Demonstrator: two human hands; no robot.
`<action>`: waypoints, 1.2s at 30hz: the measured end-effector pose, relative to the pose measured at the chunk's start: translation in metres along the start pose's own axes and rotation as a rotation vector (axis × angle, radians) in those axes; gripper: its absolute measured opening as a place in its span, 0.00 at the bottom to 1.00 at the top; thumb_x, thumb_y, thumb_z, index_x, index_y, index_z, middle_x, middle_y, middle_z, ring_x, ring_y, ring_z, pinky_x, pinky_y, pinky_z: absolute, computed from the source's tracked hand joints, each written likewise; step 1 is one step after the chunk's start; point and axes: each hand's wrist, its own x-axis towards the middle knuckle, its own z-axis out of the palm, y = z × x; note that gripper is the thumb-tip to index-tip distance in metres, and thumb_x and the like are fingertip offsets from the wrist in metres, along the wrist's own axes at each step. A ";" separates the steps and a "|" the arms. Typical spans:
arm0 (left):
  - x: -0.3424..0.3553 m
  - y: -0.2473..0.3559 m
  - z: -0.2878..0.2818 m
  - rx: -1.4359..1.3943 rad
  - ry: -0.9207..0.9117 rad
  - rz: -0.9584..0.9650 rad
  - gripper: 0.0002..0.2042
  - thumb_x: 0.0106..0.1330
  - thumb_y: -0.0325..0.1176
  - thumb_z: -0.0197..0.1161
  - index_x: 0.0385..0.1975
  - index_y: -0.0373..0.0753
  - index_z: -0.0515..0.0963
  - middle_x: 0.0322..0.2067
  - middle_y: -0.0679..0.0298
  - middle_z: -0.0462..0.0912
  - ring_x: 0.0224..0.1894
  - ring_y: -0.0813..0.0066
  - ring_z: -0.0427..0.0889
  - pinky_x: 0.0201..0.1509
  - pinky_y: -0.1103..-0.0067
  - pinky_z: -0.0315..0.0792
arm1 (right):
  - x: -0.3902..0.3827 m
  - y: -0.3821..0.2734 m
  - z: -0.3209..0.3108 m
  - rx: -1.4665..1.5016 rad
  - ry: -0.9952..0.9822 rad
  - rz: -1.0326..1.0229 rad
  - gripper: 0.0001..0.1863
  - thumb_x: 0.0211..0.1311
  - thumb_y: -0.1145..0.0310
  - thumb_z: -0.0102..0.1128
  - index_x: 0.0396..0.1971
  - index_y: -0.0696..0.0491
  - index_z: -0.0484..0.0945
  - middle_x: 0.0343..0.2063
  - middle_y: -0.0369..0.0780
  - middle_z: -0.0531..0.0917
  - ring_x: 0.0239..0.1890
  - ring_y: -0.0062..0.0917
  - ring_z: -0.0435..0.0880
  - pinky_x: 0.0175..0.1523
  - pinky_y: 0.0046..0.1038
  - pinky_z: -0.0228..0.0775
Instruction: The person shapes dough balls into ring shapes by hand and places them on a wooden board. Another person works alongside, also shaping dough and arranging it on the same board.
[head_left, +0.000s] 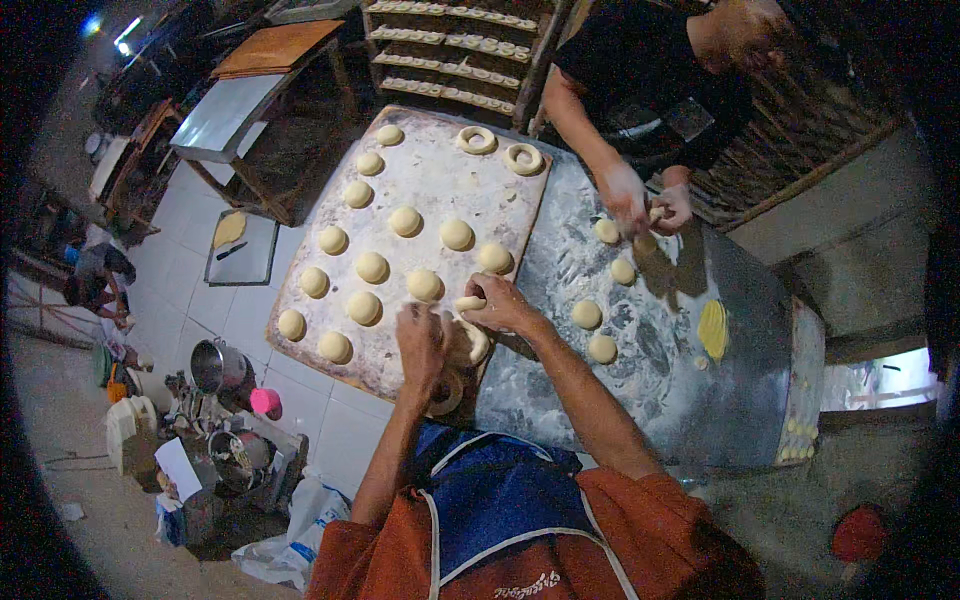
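A floured board (330,200) carries several round dough balls (371,267) and dough rings (523,158). My right hand (500,310) pinches a small piece of dough (469,303) at the board's right side, just below a ball. My left hand (423,340) is beside it, fingers curled, back upward; what they hold is hidden. Between and under my hands lie more dough rings (467,345), partly covered by my left hand and forearm.
A co-worker (660,90) handles dough over the floured metal table (730,390), among dough balls (586,314) and a yellow piece (713,328). Behind stand a rack of dough trays (450,40) and a side table (220,110). Pots (205,365) and containers stand at lower left.
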 end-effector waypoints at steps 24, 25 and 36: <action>-0.013 0.250 0.126 -0.381 -0.651 -0.130 0.14 0.54 0.36 0.69 0.35 0.35 0.75 0.34 0.47 0.82 0.39 0.46 0.81 0.37 0.62 0.75 | -0.252 0.192 -0.126 0.174 0.602 0.337 0.14 0.43 0.70 0.72 0.27 0.57 0.74 0.27 0.38 0.80 0.30 0.24 0.79 0.37 0.30 0.71; -0.015 0.256 0.131 -0.333 -0.484 0.067 0.14 0.56 0.36 0.68 0.37 0.35 0.75 0.35 0.47 0.82 0.39 0.47 0.81 0.38 0.63 0.75 | -0.255 0.189 -0.123 0.349 0.699 0.155 0.15 0.46 0.73 0.70 0.31 0.56 0.73 0.28 0.36 0.79 0.32 0.19 0.79 0.37 0.25 0.72; -0.076 0.319 0.148 -1.002 -0.551 -0.298 0.13 0.66 0.31 0.59 0.44 0.29 0.74 0.36 0.57 0.81 0.39 0.74 0.80 0.42 0.77 0.76 | -0.311 0.146 -0.143 0.590 0.635 0.119 0.22 0.47 0.80 0.63 0.43 0.55 0.69 0.34 0.39 0.80 0.38 0.21 0.80 0.44 0.24 0.74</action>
